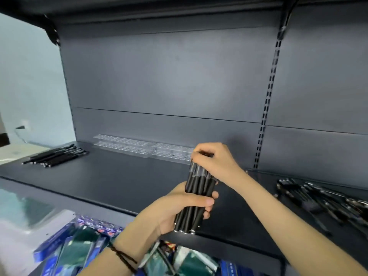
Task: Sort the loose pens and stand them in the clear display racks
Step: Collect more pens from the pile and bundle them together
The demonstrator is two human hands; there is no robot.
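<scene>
My left hand (179, 210) curls its fingers (199, 201) tight round a bundle of black pens (199, 186), held upright over the dark shelf (119, 180). My right hand (217, 162) pinches one pen's cap at the bundle's top. The clear display racks (143, 148) stand against the back panel (169, 76), just behind that hand. Loose pens (57, 155) lie far left and far right, with bare shelf between. The print on the blue packets (79, 246) below is too blurred to read.

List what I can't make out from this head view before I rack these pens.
Head view:
1. Right end of the clear display racks: hidden behind the right hand.
2. Tops of the pen bundle in the left hand: covered by the right hand's fingers.
3. Pen pile on the right: blurred, cut by the frame edge.
4. Packages below: blurred, print unreadable.
</scene>
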